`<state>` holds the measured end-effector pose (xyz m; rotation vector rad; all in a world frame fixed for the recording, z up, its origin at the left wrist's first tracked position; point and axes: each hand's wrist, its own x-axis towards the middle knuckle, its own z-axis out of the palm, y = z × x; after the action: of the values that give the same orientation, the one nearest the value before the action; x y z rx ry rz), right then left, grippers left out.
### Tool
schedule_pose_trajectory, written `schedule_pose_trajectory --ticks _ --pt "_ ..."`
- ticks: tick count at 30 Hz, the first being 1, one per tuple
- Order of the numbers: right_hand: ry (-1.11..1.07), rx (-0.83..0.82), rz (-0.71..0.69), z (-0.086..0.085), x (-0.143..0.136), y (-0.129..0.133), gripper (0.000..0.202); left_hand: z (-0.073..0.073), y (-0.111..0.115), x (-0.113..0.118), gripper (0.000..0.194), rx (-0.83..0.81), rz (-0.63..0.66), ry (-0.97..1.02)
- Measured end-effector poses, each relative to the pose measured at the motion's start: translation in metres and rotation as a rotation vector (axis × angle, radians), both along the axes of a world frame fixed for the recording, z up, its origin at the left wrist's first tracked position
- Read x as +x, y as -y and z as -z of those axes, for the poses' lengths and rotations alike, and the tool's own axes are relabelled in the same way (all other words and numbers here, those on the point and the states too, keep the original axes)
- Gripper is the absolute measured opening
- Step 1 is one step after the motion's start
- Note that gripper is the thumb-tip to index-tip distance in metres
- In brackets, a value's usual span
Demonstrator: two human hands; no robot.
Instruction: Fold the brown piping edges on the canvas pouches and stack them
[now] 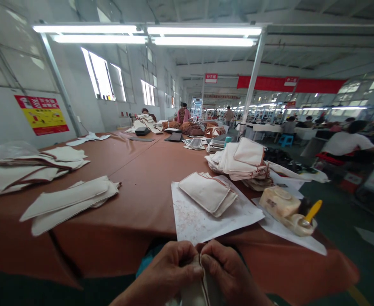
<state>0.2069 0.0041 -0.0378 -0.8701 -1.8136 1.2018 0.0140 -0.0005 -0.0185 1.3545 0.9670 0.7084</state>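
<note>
Both hands meet at the table's near edge, pinching a cream fabric piece (192,293) with a dark seam line running down its middle. My left hand (171,272) is closed on the left side of that seam, thumb on top. Opposite it, my right hand (223,272) grips the right side, its thumb close to the other. The lower part of the piece runs out of view. Just beyond the hands, a small stack of cream fabric panels (206,193) with brown edges lies on a white paper sheet (187,221) strewn with brownish scraps.
A brown-covered table (136,170) spreads ahead. More cream panels (69,199) lie at left, and a taller pile (244,157) stands at right. Near the right edge are a cream container (279,202) and a yellow-handled brush (313,212). People sit working in the background.
</note>
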Motion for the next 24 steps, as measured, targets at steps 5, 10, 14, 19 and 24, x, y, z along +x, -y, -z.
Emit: schedule_pose_trajectory --ticks 5,10,14,19,24 --pt "-0.064 0.018 -0.019 0.014 -0.003 -0.006 0.04 0.012 -0.005 -0.001 0.048 -0.042 -0.025 0.034" --pt "-0.043 -0.014 -0.02 0.025 -0.004 -0.011 0.045 0.021 -0.01 -0.006 0.036 -0.058 -0.018 -0.027" --pt "-0.036 -0.025 -0.029 0.028 -0.003 -0.014 0.044 0.02 -0.012 -0.005 0.033 -0.062 -0.035 -0.054" --pt "-0.036 -0.012 -0.048 0.022 -0.002 -0.015 0.046 0.01 -0.01 0.001 0.024 -0.044 -0.049 -0.115" --pt "0.024 -0.005 -0.057 0.009 0.003 -0.015 0.036 -0.012 -0.008 0.005 0.017 -0.024 -0.017 -0.183"
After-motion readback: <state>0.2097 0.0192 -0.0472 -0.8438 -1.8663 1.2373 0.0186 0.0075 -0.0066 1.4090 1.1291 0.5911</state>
